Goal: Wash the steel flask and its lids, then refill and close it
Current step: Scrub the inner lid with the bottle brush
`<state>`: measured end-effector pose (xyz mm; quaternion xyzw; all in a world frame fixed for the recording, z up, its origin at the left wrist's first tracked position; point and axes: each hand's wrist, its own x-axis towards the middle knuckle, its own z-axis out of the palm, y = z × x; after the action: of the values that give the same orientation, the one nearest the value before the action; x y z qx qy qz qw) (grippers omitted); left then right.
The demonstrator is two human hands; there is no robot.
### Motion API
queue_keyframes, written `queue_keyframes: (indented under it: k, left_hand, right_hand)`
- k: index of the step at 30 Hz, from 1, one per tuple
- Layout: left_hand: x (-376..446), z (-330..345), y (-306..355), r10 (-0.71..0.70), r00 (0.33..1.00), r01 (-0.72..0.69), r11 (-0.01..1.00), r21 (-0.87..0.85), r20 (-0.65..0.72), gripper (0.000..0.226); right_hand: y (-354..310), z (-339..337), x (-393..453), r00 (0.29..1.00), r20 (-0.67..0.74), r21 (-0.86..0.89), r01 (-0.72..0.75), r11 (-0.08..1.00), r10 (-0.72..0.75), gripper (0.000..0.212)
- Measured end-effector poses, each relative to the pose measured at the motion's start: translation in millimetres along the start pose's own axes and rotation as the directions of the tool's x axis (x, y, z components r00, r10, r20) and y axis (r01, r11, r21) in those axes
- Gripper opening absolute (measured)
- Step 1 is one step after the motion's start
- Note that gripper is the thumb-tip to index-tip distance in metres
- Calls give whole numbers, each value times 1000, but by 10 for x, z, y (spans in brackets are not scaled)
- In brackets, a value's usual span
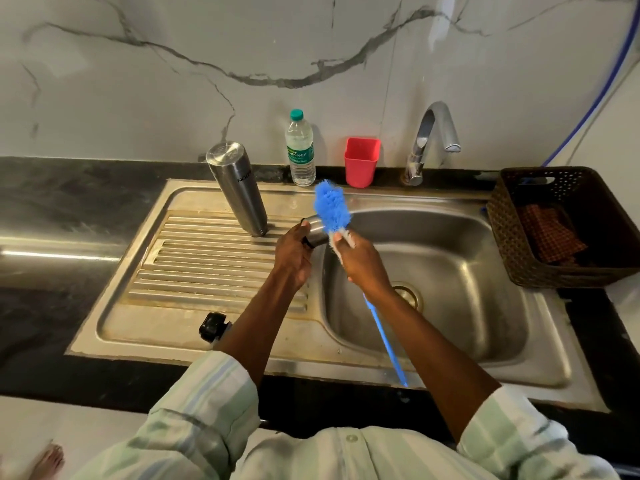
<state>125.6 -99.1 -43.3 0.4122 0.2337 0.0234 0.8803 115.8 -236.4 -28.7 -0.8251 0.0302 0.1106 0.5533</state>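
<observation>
While the left hand grips a steel lid over the sink edge, the right hand holds the blue brush just beside it, and the flask stands inverted left of both hands.

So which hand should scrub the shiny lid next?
The right hand: it already holds the blue brush, with the bristles right by the steel lid. The left hand is busy holding that lid over the sink.
</observation>
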Motion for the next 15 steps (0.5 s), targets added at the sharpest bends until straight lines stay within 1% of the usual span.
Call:
queue_keyframes:
  k: [2,3,5,6,8,10,12,13,15]
  left_hand:
    - [-33,-60,67,-28,999,29,999,-28,47,17]
    - [-69,-86,96,-45,996,46,999,-12,71,15]
    - [-125,-130,166,-49,994,43,996,74,93,12]
    - [-135,-159,204,-45,995,34,993,111,93,14]
    - [-111,-250,271,-27,997,19,993,118,66,25]
    - [-81,-376,321,3,1000,-2,992,124,-5,42]
    - [-81,-482,339,25,997,-13,985,174,-68,61]
    - [-68,-529,327,38,995,-18,978,207,-91,68]
    - [-83,-605,306,32,990,-2,976,219,-136,75]
  right_hand:
    - [18,-20,30,995,-11,67,-101,993,102,36]
    - [42,-51,53,987,-10,96,-159,983,161,35]
    - [91,-51,64,969,27,157,-247,956,246,33]
    - [96,-29,29,963,58,192,-270,943,264,33]
    - [101,37,-60,957,112,243,-288,926,269,32]
    - [103,103,-115,954,137,258,-294,920,267,33]
    - [114,162,-137,953,150,264,-297,918,265,37]
    - [117,190,-140,953,159,261,-294,919,260,38]
    - [112,250,-139,952,182,247,-288,925,247,39]
